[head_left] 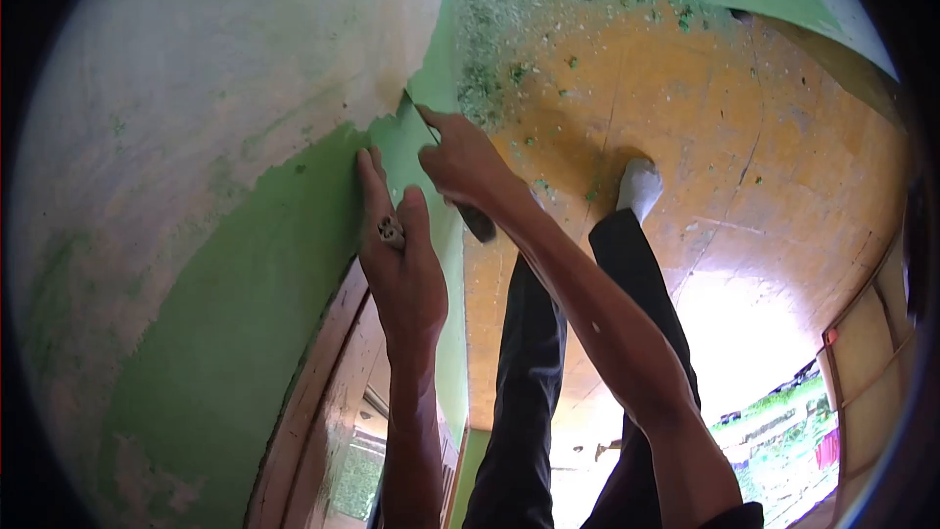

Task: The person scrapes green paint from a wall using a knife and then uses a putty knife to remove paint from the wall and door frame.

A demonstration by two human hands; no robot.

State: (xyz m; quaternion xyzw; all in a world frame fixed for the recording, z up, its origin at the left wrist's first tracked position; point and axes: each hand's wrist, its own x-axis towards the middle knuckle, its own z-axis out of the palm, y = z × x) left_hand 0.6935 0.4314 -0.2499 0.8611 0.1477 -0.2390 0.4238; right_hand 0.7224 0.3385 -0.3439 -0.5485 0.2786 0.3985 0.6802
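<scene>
My right hand (465,165) is closed around a scraper (477,224). Its dark rounded handle end sticks out below the fist, and its thin blade, seen nearly edge-on, meets the wall at the ragged border of the green paint (264,245). Just left of it, my left hand (403,264) is raised against the green wall, fingers stretched and thumb apart. A chunky silver-coloured ring (392,231) is on one of its fingers. Above and left of both hands, the wall shows a pale bare surface (264,59) where no green paint covers it.
Paint flakes (519,29) litter the orange floor (705,127) along the wall. My sock-covered foot (640,186) stands on that floor. A wooden frame (313,402) with glass runs below my left hand. Bright light enters at lower right beside a panelled door (871,353).
</scene>
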